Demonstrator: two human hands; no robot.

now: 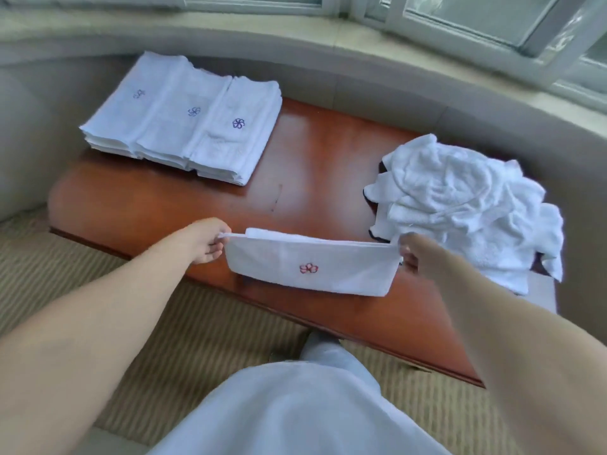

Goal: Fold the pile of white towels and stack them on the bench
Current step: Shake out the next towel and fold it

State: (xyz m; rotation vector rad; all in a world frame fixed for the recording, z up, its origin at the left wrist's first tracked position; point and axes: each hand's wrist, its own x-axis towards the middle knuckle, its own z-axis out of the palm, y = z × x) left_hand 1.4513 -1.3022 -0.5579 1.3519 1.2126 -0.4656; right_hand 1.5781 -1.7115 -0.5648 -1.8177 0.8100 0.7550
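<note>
Head view: both hands [207, 241] [415, 256] pinch the folded towel's [312, 264] top corners, fingertips hidden.

The setting was a hotel-type guest room or housekeeping area, as indicated by the polished wooden tabletop [328, 152] beneath a curved bay window [460, 24], the woven carpet [197, 339], and neat stacks of white towels [184, 126] embroidered with matching flower logos [238, 123].

Both forearms bare, no sleeves, watch or rings visible. left hand [205, 241] and right hand [414, 256] ungloved. Pale blue-white loose garment [295, 408] covers torso and legs.
</note>
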